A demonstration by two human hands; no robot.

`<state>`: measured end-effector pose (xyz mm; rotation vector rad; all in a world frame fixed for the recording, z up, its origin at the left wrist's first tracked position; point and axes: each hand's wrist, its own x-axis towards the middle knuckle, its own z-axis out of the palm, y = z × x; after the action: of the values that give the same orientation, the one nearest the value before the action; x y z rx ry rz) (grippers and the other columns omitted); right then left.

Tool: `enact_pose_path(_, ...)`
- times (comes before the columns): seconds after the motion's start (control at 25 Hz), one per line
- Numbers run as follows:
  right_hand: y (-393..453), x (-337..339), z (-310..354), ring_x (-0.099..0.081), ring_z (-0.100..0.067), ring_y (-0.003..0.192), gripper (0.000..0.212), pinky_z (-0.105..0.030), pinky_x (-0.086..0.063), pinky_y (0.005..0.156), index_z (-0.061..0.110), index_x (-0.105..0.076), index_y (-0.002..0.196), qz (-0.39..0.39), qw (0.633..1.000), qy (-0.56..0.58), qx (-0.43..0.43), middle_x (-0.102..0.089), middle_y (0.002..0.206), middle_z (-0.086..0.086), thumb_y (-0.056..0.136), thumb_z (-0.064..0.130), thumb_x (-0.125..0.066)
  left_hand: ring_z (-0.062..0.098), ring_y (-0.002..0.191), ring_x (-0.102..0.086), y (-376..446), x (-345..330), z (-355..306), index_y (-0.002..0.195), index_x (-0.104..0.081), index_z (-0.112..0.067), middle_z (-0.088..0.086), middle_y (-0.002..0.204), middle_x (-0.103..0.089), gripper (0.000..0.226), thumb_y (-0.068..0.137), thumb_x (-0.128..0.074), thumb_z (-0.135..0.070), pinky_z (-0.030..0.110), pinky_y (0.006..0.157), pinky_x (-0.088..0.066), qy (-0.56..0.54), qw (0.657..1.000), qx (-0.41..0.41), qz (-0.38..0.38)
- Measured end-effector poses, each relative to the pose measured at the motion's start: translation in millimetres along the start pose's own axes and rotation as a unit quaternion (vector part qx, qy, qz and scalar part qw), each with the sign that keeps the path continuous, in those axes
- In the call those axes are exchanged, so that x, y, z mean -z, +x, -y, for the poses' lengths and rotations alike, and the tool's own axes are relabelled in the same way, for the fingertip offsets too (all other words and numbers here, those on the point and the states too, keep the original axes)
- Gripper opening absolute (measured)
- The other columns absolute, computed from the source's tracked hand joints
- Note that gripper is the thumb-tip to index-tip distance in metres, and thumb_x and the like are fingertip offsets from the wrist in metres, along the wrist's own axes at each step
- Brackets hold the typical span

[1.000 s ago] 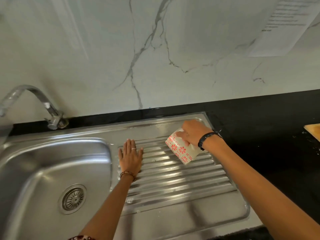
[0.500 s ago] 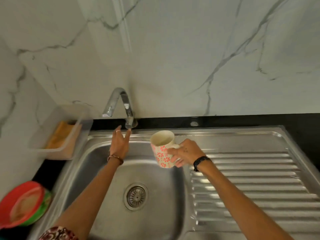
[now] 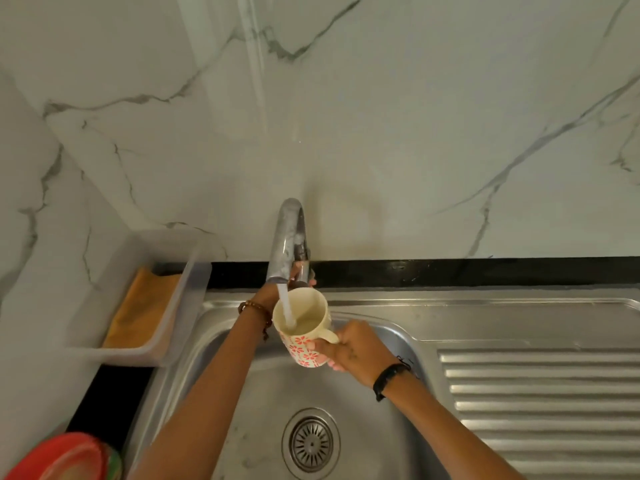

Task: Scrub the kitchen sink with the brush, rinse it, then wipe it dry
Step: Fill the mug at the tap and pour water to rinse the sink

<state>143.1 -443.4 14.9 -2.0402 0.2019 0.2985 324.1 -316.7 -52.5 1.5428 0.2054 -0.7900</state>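
The steel sink (image 3: 384, 403) fills the lower middle, its round drain (image 3: 311, 443) near the bottom. A chrome tap (image 3: 287, 237) arches over the basin and water streams from its spout. My right hand (image 3: 353, 348) grips a cream mug with red flowers (image 3: 302, 329) by the handle and side, holding it upright under the stream. My left hand (image 3: 277, 289) reaches behind the spout to the tap's base, its fingers around the tap handle and largely hidden by the spout. No brush is in view.
The ribbed drainboard (image 3: 540, 403) lies right of the basin. A clear plastic tub (image 3: 173, 327) holding an orange cloth (image 3: 142, 310) stands on the black counter at left. Red and green plates (image 3: 69, 459) sit at the bottom left. A marble wall rises behind.
My right hand carried the mug from the drainboard to under the spout. My left hand left the drainboard and went to the tap's base. Water now runs into the mug.
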Motion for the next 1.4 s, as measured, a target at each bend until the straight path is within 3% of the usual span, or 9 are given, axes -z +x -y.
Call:
enact_pose_path(0.04,1.3,-3.6,0.4,-0.061,-0.015,0.064,0.032,-0.018,-0.05,0.069,0.005,-0.066,0.083,0.001,1.0,0.0,0.008,-0.064,0.07,-0.006,0.088,0.036,-0.059,0.021,0.077,-0.068,1.0,3.0,0.2,0.103,-0.067,-0.008,0.013,0.094,-0.068,0.035,0.076,-0.069,-0.03,0.035,0.063,-0.058,-0.044,0.998,0.0,0.04)
enact_pose_path(0.2,4.1,-16.4,0.5,-0.054,-0.003,0.05,0.043,-0.005,-0.042,0.057,-0.002,-0.07,0.081,0.003,1.0,-0.006,0.024,-0.062,0.065,-0.007,0.089,0.039,-0.057,0.022,0.086,-0.069,26.3,5.3,12.3,0.131,-0.043,-0.003,0.011,0.099,-0.07,0.096,0.052,-0.089,-0.031,0.032,0.066,-0.056,-0.154,0.982,0.037,0.103)
enact_pose_path(0.36,6.4,-20.1,-11.2,-0.069,-0.028,0.074,0.048,-0.017,-0.05,0.067,-0.006,-0.07,0.085,-0.014,0.999,0.031,0.02,-0.071,0.077,-0.019,0.087,0.041,-0.058,0.031,0.085,-0.068,12.7,1.7,13.3,0.119,-0.05,0.0,0.018,0.093,-0.067,0.044,0.089,-0.057,-0.03,0.043,0.068,-0.058,-0.336,0.924,0.121,0.14)
enact_pose_path(0.44,3.7,-17.7,-14.8,-0.069,-0.03,0.078,0.061,-0.02,-0.052,0.069,-0.004,-0.07,0.08,-0.023,0.999,0.042,0.022,-0.07,0.075,-0.019,0.079,0.055,-0.056,0.032,0.079,-0.069,10.6,-1.9,16.7,0.109,-0.054,0.003,0.019,0.087,-0.068,0.042,0.095,-0.044,-0.035,0.044,0.062,-0.058,-0.373,0.906,0.114,0.167)
enact_pose_path(0.68,8.0,-16.1,-26.5,-0.07,-0.026,0.074,0.108,-0.026,-0.056,0.074,-0.003,-0.071,0.081,-0.045,0.998,0.049,0.01,-0.072,0.078,-0.017,0.044,0.095,-0.042,0.026,0.079,-0.068,6.0,-5.2,19.5,0.112,-0.055,-0.005,0.013,0.088,-0.067,0.045,0.076,-0.072,-0.025,0.04,0.068,-0.058,-0.388,0.887,0.1,0.231)
enact_pose_path(0.88,7.8,-19.4,-27.1,-0.069,-0.03,0.078,0.081,-0.027,-0.056,0.074,-0.003,-0.071,0.083,-0.056,0.997,0.054,0.005,-0.072,0.08,-0.017,0.061,0.073,-0.055,0.024,0.078,-0.069,9.6,-5.5,21.1,0.119,-0.05,-0.009,0.012,0.089,-0.068,0.045,0.082,-0.062,-0.032,0.038,0.068,-0.059,-0.398,0.885,0.102,0.218)
enact_pose_path(1.08,6.3,-22.0,-24.9,-0.07,-0.025,0.08,0.091,-0.033,-0.058,0.08,-0.002,-0.071,0.091,-0.046,0.998,0.052,-0.002,-0.073,0.087,-0.015,0.053,0.078,-0.051,0.025,0.081,-0.068,5.9,-8.3,20.3,0.107,-0.06,-0.002,0.014,0.093,-0.067,0.033,0.089,-0.058,-0.029,0.039,0.076,-0.056,-0.407,0.888,0.088,0.194)
enact_pose_path(1.24,8.1,-22.9,-22.4,-0.07,-0.026,0.085,0.052,-0.035,-0.057,0.084,-0.004,-0.07,0.098,-0.024,0.999,0.043,-0.013,-0.073,0.094,-0.017,0.081,0.045,-0.061,0.024,0.079,-0.068,5.4,-7.7,19.3,0.089,-0.072,0.002,0.013,0.091,-0.068,0.062,0.097,-0.035,-0.047,0.033,0.077,-0.055,-0.419,0.884,0.1,0.18)
enact_pose_path(1.4,5.8,-23.6,-21.7,-0.07,-0.026,0.085,0.045,-0.034,-0.057,0.083,-0.005,-0.071,0.096,-0.023,0.999,0.034,-0.012,-0.073,0.092,-0.018,0.085,0.038,-0.061,0.02,0.08,-0.067,11.7,-3.4,21.2,0.093,-0.071,-0.002,0.01,0.093,-0.068,0.063,0.099,-0.027,-0.047,0.03,0.075,-0.055,-0.365,0.908,0.094,0.183)
